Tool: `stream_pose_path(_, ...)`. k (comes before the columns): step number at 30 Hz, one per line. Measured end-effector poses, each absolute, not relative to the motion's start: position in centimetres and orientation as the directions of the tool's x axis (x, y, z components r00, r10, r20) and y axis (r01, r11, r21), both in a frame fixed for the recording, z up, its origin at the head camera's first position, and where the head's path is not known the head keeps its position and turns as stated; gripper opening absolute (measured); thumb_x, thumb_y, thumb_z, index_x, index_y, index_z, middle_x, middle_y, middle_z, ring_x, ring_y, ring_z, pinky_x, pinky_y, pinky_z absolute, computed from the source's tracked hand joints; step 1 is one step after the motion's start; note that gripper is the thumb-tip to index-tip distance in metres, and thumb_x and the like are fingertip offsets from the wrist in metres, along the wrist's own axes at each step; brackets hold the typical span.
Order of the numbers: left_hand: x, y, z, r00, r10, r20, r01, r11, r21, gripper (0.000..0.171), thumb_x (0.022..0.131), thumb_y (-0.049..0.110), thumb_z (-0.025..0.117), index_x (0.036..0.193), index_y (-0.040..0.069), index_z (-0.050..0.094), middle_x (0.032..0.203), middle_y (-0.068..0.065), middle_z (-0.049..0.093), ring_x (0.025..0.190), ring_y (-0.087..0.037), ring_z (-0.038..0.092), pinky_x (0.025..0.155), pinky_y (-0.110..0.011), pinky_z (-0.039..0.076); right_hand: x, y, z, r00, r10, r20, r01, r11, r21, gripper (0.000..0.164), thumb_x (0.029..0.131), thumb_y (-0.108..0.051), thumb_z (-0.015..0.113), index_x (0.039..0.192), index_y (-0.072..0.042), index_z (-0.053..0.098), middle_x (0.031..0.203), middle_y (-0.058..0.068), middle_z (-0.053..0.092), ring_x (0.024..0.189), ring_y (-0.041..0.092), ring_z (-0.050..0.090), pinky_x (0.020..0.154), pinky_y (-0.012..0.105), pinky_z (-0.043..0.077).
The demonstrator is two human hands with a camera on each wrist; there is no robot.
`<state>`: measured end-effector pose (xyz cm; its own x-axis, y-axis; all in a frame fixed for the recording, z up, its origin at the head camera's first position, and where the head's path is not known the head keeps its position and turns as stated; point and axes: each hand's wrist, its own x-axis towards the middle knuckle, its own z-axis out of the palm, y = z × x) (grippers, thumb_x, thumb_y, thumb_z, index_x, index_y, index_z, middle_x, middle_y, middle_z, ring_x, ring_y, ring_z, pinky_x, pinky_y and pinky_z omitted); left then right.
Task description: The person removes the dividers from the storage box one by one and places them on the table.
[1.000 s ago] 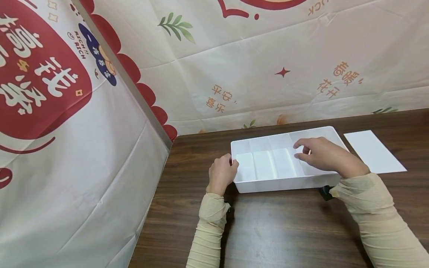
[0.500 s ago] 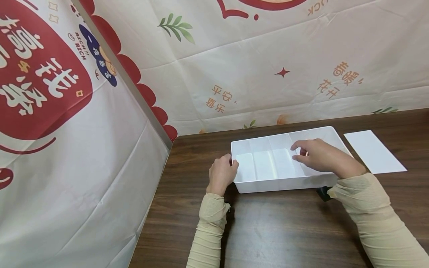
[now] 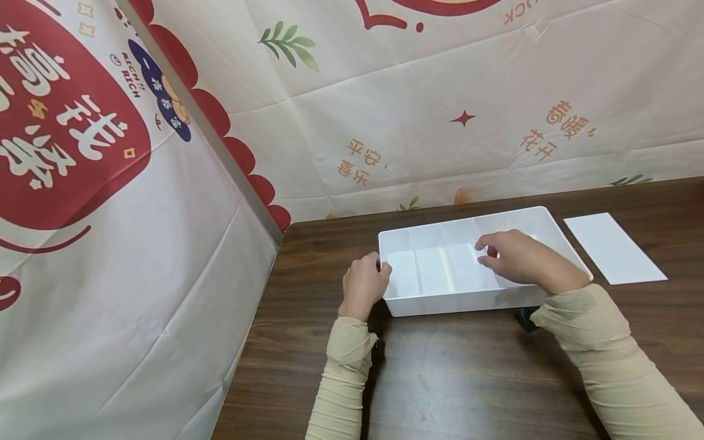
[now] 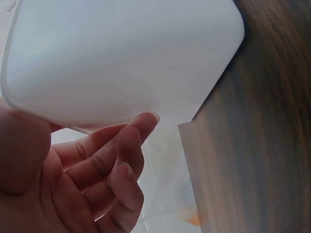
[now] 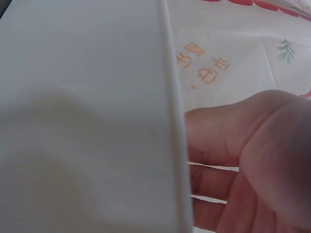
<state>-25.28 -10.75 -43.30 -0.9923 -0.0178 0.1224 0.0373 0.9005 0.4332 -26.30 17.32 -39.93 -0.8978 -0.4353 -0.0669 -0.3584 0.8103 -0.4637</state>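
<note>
A: Item one, location and description?
B: White tray, shallow, rectangular, set near the far edge of the dark wood-grain worktop; upright dividers part three narrow compartments at its left, and the space beyond is partly behind an arm
A: State of the hands?
B: Left hand: grasping the tray's left end wall, thumb over the rim, fingers against the outer face. Right hand: reaching in over the front wall, thumb and index finger bent towards each other near the third divider; whether they pinch it, cannot tell, as the front wall hides the fingertips in the right wrist view
A: Remaining items?
B: White sheet, blank upper face, flat on the worktop just right of the tray; black object, partly hidden, beneath the right wrist; beige sleeves, both forearms; printed white cloth, hanging behind the worktop
</note>
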Motion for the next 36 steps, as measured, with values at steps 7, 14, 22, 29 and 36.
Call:
stream_pose_path(7, -25.25, -10.71, -43.31, -0.992, -0.02, 0.126, 0.036, 0.902, 0.429, 0.025, 0.095, 0.023, 0.057, 0.072, 0.013, 0.055, 0.06, 0.0, 0.051, 0.055, -0.015, 0.048, 0.051, -0.03, 0.034, -26.38, 17.12, -40.06, -0.904, -0.421, -0.074, -0.348, 0.826, -0.444, 0.03, 0.092, -0.011, 0.064, 0.117, 0.005, 0.063, 0.093, 0.017, 0.066, 0.078, 0.024, 0.06, 0.071, 0.047, 0.053)
stream_pose_path(14, -25.2, -10.73, -43.34, -0.991, -0.021, 0.133, 0.038, 0.903, 0.428, 0.026, 0.094, 0.024, 0.058, 0.071, 0.013, 0.054, 0.06, 0.0, 0.051, 0.055, -0.015, 0.048, 0.051, -0.031, 0.034, -26.49, 16.92, -40.26, -0.904, -0.421, -0.079, -0.35, 0.832, -0.43, 0.029, 0.092, -0.011, 0.064, 0.116, 0.006, 0.063, 0.09, 0.015, 0.065, 0.075, 0.022, 0.059, 0.069, 0.045, 0.051)
stream_pose_path(22, -25.26, -10.72, -43.35, -0.991, -0.019, 0.131, 0.039, 0.904, 0.427, 0.025, 0.095, 0.024, 0.058, 0.072, 0.012, 0.056, 0.06, 0.0, 0.052, 0.056, -0.015, 0.05, 0.051, -0.031, 0.035, -26.54, 16.79, -40.4, -0.909, -0.41, -0.08, -0.344, 0.843, -0.414, 0.028, 0.091, -0.01, 0.064, 0.114, 0.006, 0.063, 0.087, 0.013, 0.065, 0.073, 0.022, 0.057, 0.066, 0.042, 0.05)
stream_pose_path(29, -25.22, -10.74, -43.3, -0.991, -0.022, 0.131, 0.037, 0.902, 0.431, 0.024, 0.094, 0.024, 0.058, 0.073, 0.013, 0.056, 0.061, 0.0, 0.053, 0.057, -0.015, 0.05, 0.051, -0.03, 0.035, -26.61, 16.79, -40.49, -0.904, -0.423, -0.066, -0.362, 0.838, -0.408, 0.027, 0.091, -0.009, 0.063, 0.112, 0.006, 0.063, 0.084, 0.012, 0.064, 0.071, 0.022, 0.056, 0.065, 0.041, 0.049)
stream_pose_path(36, -25.27, -10.71, -43.39, -0.991, -0.018, 0.129, 0.039, 0.903, 0.429, 0.025, 0.094, 0.024, 0.058, 0.072, 0.013, 0.055, 0.06, 0.0, 0.052, 0.055, -0.014, 0.049, 0.05, -0.03, 0.035, -26.6, 16.83, -40.62, -0.903, -0.425, -0.055, -0.369, 0.838, -0.403, 0.025, 0.091, -0.008, 0.063, 0.111, 0.006, 0.064, 0.082, 0.011, 0.064, 0.071, 0.022, 0.056, 0.065, 0.042, 0.049)
